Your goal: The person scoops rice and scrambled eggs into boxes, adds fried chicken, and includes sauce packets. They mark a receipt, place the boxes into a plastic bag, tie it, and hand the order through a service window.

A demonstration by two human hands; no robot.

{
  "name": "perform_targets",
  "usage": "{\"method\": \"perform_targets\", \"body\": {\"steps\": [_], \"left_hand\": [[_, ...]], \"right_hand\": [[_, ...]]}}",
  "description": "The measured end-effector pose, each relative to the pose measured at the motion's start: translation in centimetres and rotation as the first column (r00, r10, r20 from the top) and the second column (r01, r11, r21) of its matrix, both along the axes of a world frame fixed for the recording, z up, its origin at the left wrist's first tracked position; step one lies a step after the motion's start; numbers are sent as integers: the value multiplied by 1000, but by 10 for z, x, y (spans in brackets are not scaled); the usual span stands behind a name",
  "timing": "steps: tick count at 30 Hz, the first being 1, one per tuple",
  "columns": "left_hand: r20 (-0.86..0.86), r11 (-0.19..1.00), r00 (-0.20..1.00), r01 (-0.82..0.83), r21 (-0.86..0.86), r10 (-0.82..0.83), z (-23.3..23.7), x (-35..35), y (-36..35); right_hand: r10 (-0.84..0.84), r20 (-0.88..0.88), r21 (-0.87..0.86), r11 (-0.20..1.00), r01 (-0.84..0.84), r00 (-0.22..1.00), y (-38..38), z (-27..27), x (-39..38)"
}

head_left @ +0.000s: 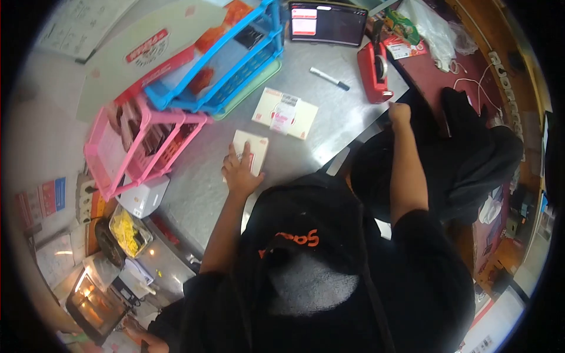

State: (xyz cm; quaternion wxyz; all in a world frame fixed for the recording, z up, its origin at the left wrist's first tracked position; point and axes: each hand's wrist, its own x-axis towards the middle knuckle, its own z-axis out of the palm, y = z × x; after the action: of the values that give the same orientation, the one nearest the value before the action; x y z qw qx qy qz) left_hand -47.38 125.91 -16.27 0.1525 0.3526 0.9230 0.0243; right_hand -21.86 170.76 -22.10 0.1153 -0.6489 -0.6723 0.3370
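Note:
On the metal table, my left hand [240,173] rests on a small white box [258,148] with red print, its fingers spread over the top. My right hand [399,113] is at the table's right edge, fingers curled, close to the front end of a red tape dispenser [374,73]. Whether something is between those fingers is too small to tell. Another white box [305,120] with a printed label lies beyond the first one. A white marker [323,76] with a dark cap lies left of the dispenser.
A blue rack [226,88] and a pink rack [109,183] stand at the left. A tablet [326,24] is at the back. Plastic bags and cables lie at the right. At lower left, another person's hand [134,329] shows near a lit oven [94,303].

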Motion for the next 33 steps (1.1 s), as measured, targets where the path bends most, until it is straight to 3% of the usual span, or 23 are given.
{"method": "perform_targets", "body": {"steps": [2, 3, 5, 6, 7, 8, 9, 10, 11, 14, 17, 18, 20, 21, 22, 23, 24, 25, 26, 27, 30, 31, 33], "left_hand": [[33, 997, 998, 60, 41, -61, 1, -3, -3], [43, 998, 997, 58, 21, -59, -2, -4, -4], [7, 999, 999, 39, 21, -39, -8, -4, -4], [-10, 999, 999, 33, 15, -33, -10, -1, -6], [-11, 997, 999, 34, 65, -33, -10, 0, -6], [-8, 998, 1000, 25, 59, -24, -9, 1, -7], [-18, 997, 1000, 19, 70, -17, -9, 2, -6], [-27, 996, 1000, 15, 86, -13, -8, 4, -4], [-30, 997, 1000, -3, 83, 5, -7, 6, -4], [10, 994, 999, -45, 101, 44, -4, 2, -6], [183, 986, 980, -100, 131, 75, 12, -18, -19], [181, 985, 981, -101, 137, 75, -3, -31, -29], [468, 765, 868, -186, 617, -166, -31, -56, -50], [482, 802, 861, -171, 572, -160, -29, -59, -58], [476, 797, 864, -168, 580, -164, -28, -59, -64], [404, 911, 902, -31, 412, -152, -4, -58, -64], [325, 974, 933, 87, 209, -153, 9, -56, -66], [312, 972, 938, 86, 218, -153, 12, -54, -69], [200, 952, 938, 247, 183, -282, 13, -51, -74], [95, 911, 909, 395, 123, -407, 12, -49, -77], [66, 894, 902, 410, 183, -427, -1, -49, -82], [42, 885, 904, 407, 225, -426, -3, -48, -83], [-69, 927, 947, 320, 194, -313, -10, -41, -87]], "right_hand": [[-186, 203, 27, 982, 185, 961, 5, -13, 12], [-176, 197, 21, 984, 176, 964, -7, -11, 12], [24, -136, 48, 999, -18, 990, -38, -5, 9], [146, -162, 101, 986, -131, 976, -76, 14, -16], [222, -171, -70, 969, -237, 960, -123, 49, -47], [339, -255, -40, 932, -360, 906, -170, 55, -71], [401, -390, -153, 860, -487, 829, -214, 47, -94], [322, -618, -335, 718, -610, 717, -252, 11, -113], [572, -466, -227, 660, -716, 675, -287, 1, -139], [736, -148, -51, 661, -748, 661, -346, 35, -179], [608, -267, -169, 735, -657, 748, -351, 46, -186], [610, -265, -164, 735, -658, 747, -351, 38, -187], [523, -380, -267, 728, -631, 763, -347, 22, -180], [526, -378, -262, 729, -633, 762, -345, 21, -174], [605, -310, -70, 755, -652, 733, -342, 22, -168], [668, -228, 130, 742, -658, 709, -335, 26, -167], [697, -146, 358, 699, -620, 702, -322, 24, -166], [709, -61, 565, 605, -561, 702, -308, 21, -170], [667, 17, 461, 656, -598, 745, -293, 38, -179], [631, 82, 477, 655, -586, 772, -278, 54, -191], [617, 416, 333, 580, -743, 668, -249, 73, -224], [626, 413, 336, 570, -749, 662, -242, 75, -233], [699, 493, 31, 580, -814, 517, -235, 76, -244]]}}
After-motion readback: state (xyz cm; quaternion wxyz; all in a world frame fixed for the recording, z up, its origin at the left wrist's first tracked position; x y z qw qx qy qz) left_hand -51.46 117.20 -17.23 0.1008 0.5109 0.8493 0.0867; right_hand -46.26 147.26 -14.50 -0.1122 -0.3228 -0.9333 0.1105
